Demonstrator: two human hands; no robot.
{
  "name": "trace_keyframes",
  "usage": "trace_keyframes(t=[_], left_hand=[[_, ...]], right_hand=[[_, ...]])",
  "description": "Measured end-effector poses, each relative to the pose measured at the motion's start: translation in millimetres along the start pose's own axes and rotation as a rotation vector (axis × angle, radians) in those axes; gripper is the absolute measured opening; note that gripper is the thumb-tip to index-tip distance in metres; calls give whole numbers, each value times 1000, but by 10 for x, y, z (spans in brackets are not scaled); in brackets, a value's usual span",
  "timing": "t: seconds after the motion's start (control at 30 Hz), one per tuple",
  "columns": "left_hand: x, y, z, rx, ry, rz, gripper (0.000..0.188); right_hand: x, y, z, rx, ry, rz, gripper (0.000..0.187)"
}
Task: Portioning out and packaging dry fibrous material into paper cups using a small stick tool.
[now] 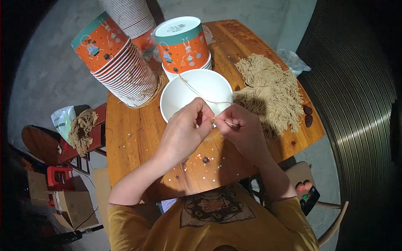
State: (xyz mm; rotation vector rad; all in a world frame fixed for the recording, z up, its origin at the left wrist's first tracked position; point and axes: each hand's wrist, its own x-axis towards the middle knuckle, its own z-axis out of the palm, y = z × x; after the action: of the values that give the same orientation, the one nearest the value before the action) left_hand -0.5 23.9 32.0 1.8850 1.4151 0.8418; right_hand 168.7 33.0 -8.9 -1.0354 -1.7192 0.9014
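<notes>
Over the near rim of a white paper bucket (176, 95), my left hand (186, 127) and my right hand (242, 129) meet, both closed in a pinch. Between the fingertips runs a thin beige cord (194, 90). Part of it loops across the bucket's opening toward the far rim, and a short end shows at my right fingers. Whether the cord passes through the bucket wall I cannot tell. To the right of my right hand lies a big heap of beige cords (272, 92).
Behind the bucket stands an upside-down stack of orange and green paper buckets (182, 48). A leaning stack (121, 69) with cords draped on it is at the left. Small pale dots (209, 163) litter the wooden table (134, 154). Dark red dried fruits (308, 120) lie far right.
</notes>
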Motion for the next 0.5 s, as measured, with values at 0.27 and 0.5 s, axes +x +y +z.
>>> trace_keyframes(t=[0.27, 0.5], left_hand=[[-13, 39, -14, -17, -11, -19, 9], [3, 32, -10, -39, -27, 1, 12]], right_hand=[[4, 30, 16, -11, 16, -30, 15], [-10, 28, 17, 10, 17, 28, 14]])
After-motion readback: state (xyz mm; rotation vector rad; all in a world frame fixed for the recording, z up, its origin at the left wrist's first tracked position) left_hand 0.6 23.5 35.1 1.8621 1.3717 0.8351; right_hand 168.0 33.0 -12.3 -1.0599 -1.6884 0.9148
